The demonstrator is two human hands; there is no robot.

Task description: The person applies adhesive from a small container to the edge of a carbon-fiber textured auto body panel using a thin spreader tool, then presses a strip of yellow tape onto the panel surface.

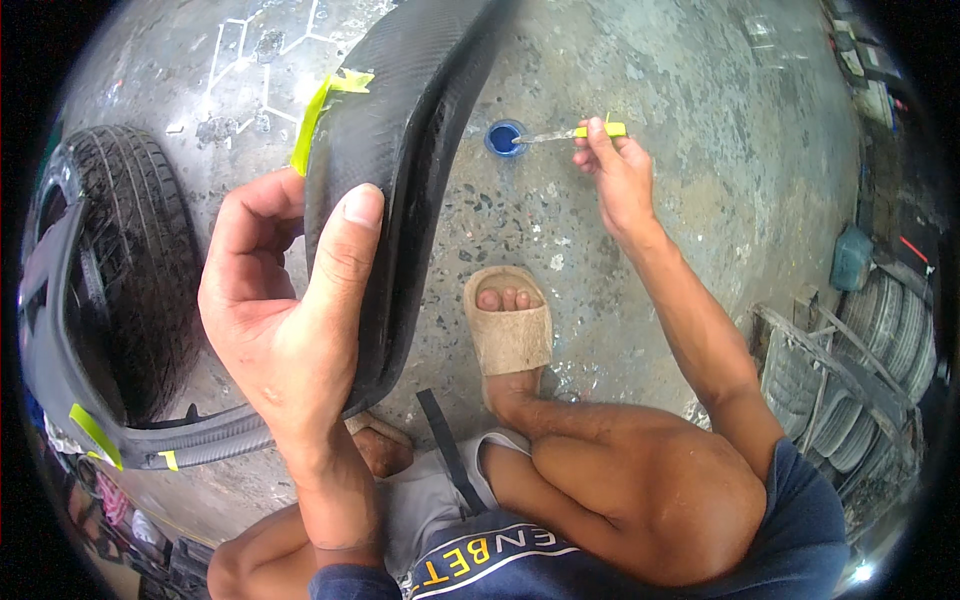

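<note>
The black trim piece point(368, 125) is in the left hand point(270, 290), thumb across its face and fingers curled behind its left edge. Its broad upper stretch runs away from the body, leaning right toward the far end. Well to its right, the right hand point(622, 172) pinches a thin tool point(600, 130) by its yellow handle, tip pointing left, at the blue cup point(489, 140).

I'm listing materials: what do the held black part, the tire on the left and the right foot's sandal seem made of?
Black part: satin, fine woven pattern; perhaps carbon fibre or lookalike plastic. Tire: dull black rubber, judging by its grooved tread. Sandal: probably matte tan fabric, from its fuzzy surface.
</note>
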